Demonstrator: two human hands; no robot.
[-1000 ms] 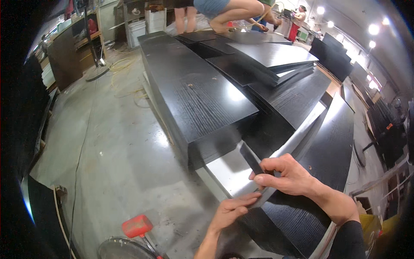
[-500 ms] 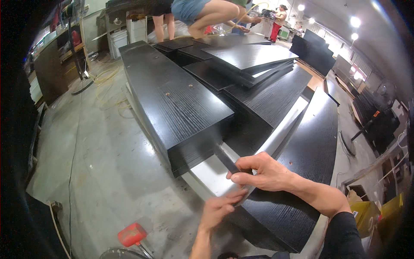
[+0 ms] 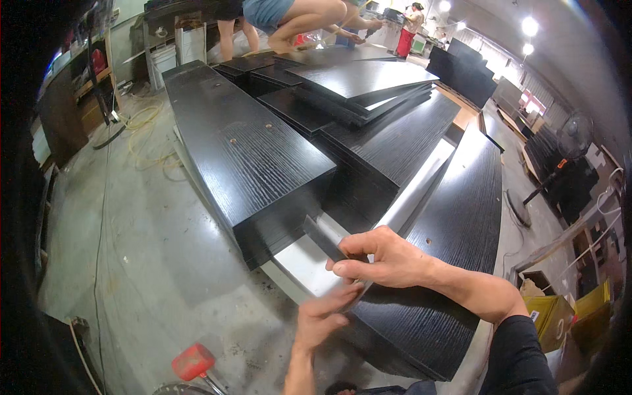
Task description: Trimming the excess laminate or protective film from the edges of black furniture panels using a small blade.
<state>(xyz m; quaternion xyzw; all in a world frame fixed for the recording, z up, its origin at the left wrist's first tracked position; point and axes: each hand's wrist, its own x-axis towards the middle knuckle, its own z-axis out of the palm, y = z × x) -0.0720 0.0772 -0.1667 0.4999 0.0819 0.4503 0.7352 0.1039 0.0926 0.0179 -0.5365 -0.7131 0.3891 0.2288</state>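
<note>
My right hand pinches a narrow dark strip between thumb and fingers. The strip slants up and left over a white panel, its far end close to the black board stack. Just below, my left hand reaches toward the white panel's near corner, its blurred fingers stretched out with the thumb apart. Whether it touches the panel I cannot tell. A stack of black wood-grain boards lies left of the strip, with small holes in its top face. Another long black board runs beneath my right forearm.
More black boards overlap in a pile farther back, where a person crouches. A red-headed mallet is at the lower left on the grey floor. A standing fan and yellow containers are on the right.
The whole view has shifted, so the boards and mallet appear a little farther left. My right hand keeps its hold on the strip. My left hand stays beneath it, still blurred.
</note>
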